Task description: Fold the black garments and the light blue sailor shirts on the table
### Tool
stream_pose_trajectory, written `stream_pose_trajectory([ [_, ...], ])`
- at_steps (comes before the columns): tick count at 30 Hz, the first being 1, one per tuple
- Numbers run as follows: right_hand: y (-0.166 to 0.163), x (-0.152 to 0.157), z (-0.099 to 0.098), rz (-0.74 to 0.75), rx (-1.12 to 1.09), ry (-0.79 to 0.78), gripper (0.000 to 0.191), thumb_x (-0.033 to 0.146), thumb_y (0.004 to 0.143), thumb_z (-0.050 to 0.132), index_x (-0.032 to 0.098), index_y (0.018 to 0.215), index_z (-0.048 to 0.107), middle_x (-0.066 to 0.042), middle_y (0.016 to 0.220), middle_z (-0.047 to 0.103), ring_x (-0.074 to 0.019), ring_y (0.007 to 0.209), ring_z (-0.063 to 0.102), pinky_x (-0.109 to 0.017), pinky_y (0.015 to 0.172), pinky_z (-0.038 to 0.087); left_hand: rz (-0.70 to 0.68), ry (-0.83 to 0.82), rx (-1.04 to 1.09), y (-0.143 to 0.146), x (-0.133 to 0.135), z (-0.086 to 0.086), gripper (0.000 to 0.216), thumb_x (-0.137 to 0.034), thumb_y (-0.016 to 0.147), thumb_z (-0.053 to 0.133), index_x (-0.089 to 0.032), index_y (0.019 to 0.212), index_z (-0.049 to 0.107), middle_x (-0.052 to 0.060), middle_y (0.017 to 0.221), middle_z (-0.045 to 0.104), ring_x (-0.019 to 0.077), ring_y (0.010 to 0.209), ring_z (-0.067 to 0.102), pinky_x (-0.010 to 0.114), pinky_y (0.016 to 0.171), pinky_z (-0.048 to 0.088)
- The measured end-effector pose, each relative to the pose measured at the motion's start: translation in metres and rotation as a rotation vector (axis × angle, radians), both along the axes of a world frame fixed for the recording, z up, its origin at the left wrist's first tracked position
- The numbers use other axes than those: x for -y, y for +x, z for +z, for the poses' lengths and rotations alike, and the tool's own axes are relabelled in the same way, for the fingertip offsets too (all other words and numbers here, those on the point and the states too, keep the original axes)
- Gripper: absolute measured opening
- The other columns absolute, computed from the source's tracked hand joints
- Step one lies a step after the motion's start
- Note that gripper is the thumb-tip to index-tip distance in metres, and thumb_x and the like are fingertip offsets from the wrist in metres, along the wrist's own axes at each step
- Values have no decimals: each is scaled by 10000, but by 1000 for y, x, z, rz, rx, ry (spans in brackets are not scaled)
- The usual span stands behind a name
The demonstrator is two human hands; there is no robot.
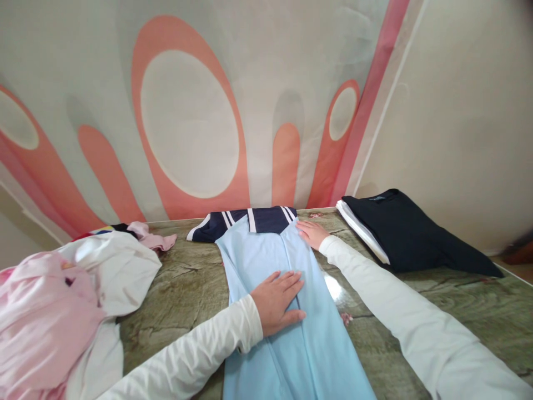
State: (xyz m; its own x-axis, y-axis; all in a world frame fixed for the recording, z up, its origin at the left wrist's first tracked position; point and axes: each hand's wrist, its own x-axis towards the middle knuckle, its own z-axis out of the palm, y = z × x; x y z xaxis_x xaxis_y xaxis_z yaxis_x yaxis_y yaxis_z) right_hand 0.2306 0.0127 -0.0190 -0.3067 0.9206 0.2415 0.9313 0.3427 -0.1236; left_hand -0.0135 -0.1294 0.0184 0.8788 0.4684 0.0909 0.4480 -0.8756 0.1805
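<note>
A light blue shirt (pixel 266 261) with a navy, white-striped collar lies lengthwise on the green patterned table (pixel 187 283), its sides folded in to a narrow strip. My left hand (pixel 278 300) presses flat on the middle of the shirt, fingers stretched out and open. Farther up, my right hand (pixel 311 233) rests flat on the shirt's right edge just below the collar, its fingers extended too. Both arms wear white long sleeves. Neither hand holds anything.
A heap of pink and white clothes (pixel 62 300) covers the table's left side. A stack of folded black and white garments (pixel 400 236) sits at the right rear corner. A wall with orange and grey ovals rises right behind the table.
</note>
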Motion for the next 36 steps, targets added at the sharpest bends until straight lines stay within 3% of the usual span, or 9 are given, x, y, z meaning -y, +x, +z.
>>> stream_pose_trajectory([
  [3,-6,17,5,23,24,-42,435,303,875,309,156,1268,423,-66,1352,372,-217,1253,291,-400,1014,264,6,11,15,-1,-3,-1,566,-515,859,298,-166,1303,341,97,1378,319,248,1255,282,438,1009,249],
  [7,-14,67,5,161,24,-61,531,428,884,257,156,1337,307,-66,1402,277,-204,1280,235,-385,1040,218,47,36,37,-3,-12,0,518,-483,863,324,-175,1274,389,97,1354,358,262,1229,318,436,991,280],
  [11,1,119,6,205,71,-96,606,509,873,218,169,1374,203,-70,1431,188,-203,1302,174,-412,1055,165,48,36,58,-4,-14,3,495,-467,871,322,-181,1269,393,90,1333,385,254,1216,333,424,989,285],
  [15,19,149,9,154,78,-132,648,528,861,233,160,1386,139,-90,1432,174,-207,1307,151,-422,1053,177,49,32,78,-2,-11,6,449,-448,869,345,-188,1222,443,94,1280,433,247,1191,359,420,980,296],
  [18,13,161,13,157,34,-85,643,503,868,243,150,1389,113,-94,1436,149,-210,1311,135,-422,1053,186,32,37,97,-1,-9,6,425,-443,867,353,-199,1198,462,96,1239,457,241,1164,384,416,969,307],
  [23,-7,174,21,297,45,-116,625,505,860,282,171,1378,184,-80,1425,195,-217,1304,164,-439,1059,152,32,41,103,0,-10,5,419,-444,857,373,-194,1177,477,104,1199,474,240,1129,411,416,950,326],
  [31,-2,201,24,184,67,-142,647,528,824,345,167,1355,273,-108,1406,246,-249,1281,230,-459,1057,151,42,47,117,-1,-8,9,388,-433,857,387,-195,1142,498,84,1166,497,226,1098,427,392,927,344],
  [36,-2,185,38,224,61,-224,589,509,820,374,162,1296,398,-106,1354,358,-250,1244,310,-437,1049,199,29,75,109,-1,-8,5,385,-425,858,384,-229,1172,490,86,1183,478,239,1104,412,413,922,335],
])
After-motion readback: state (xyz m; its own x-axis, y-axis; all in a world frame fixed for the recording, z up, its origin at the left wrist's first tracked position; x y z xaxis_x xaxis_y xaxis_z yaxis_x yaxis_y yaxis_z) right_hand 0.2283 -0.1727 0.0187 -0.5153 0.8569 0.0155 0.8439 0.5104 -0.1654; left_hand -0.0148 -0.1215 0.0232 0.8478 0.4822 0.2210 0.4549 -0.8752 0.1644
